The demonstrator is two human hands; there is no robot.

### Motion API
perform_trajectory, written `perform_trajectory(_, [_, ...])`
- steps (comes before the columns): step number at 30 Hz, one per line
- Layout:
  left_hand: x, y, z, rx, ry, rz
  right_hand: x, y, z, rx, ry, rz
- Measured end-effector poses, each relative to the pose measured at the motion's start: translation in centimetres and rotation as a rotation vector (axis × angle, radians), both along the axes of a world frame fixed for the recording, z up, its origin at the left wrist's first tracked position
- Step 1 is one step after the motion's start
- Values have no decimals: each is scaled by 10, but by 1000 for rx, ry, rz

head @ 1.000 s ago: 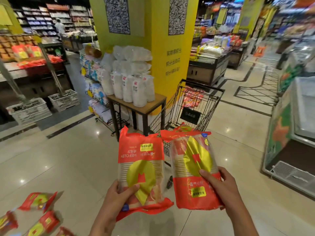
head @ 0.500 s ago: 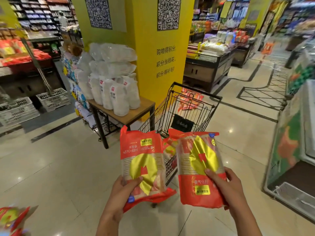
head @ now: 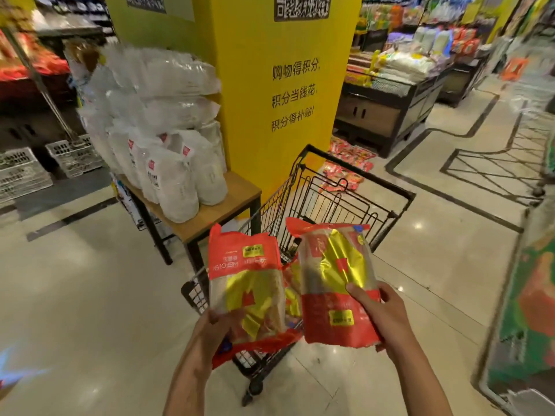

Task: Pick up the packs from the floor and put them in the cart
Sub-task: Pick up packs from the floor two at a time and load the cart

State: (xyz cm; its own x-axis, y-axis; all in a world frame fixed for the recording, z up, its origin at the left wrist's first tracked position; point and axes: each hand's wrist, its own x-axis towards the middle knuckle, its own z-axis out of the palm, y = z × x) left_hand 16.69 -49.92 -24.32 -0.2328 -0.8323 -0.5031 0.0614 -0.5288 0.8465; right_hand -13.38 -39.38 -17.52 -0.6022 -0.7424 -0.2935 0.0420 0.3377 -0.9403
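A: We have a pack in each hand. Our left hand (head: 210,331) grips the left pack (head: 246,283) near its bottom edge, fingers curled round the crinkled film; its top half is flat red with a small yellow label, and below that clear plastic shows a gold foil shape.

B: And our right hand (head: 381,316) holds the right pack (head: 336,283) the same way — thumb across the front, fingers behind. That one is plumper and rounded, glossy, with gold foil up top and a red band with a yellow label lower down.

A: Both packs hang above the near end of the cart (head: 354,202), a black wire basket with thin straight bars and a thicker rim. We can see more red and yellow packs (head: 292,291) between the two we hold, lower in the basket.

B: Beside the cart stands a small table (head: 216,211) with a wooden top and dark metal legs, stacked with soft white bags (head: 180,181) in cloudy plastic. Behind it rises a smooth yellow pillar (head: 285,115) with black characters.

A: The floor (head: 75,295) is polished pale tile — lights shine off it.
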Motion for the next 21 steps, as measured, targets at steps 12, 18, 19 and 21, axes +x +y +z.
perform_trajectory(12, [-114,-80,-51,103,-50,349,-146,-216,-84,159,-67,434])
perform_trajectory(18, [-162,-79,-85,205,-126,555,-202,-291,-130,344,-187,544])
perform_trajectory(19, [-162,-76,-100,258,-111,555,-210,-299,-144,381,-213,548])
perform_trajectory(21, [-167,-68,-123,334,-122,553,-219,-312,-173,457,-253,558])
